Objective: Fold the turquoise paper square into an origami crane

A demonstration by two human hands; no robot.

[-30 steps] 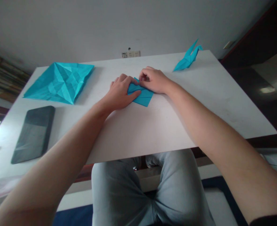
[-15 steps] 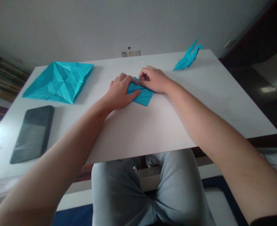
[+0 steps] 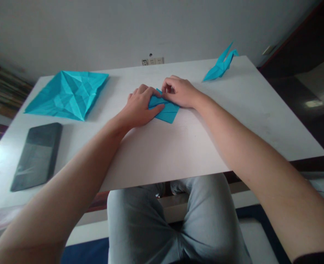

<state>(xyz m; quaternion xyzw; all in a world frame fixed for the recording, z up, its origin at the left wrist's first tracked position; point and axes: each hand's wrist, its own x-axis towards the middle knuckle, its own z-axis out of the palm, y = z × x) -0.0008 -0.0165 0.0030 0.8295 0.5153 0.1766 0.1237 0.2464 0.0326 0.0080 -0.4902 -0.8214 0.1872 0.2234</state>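
Note:
A small piece of folded blue origami paper lies on the white table, layered and creased. My left hand holds it down from the left, thumb along the near side and index finger by the far side. At its upper right, my right hand pinches a fold between thumb and fingers, close to the left index fingertip. The two hands cover part of the paper, so the exact shape of the pinched fold is hidden.
A finished blue paper crane stands at the back right of the table. On the left lies a large creased blue sheet, with a dark phone-like slab nearer me. Wall sockets sit behind the table's back edge.
Both hands keep the same grip on the folded paper, with hardly any motion. The view has shifted very slightly.

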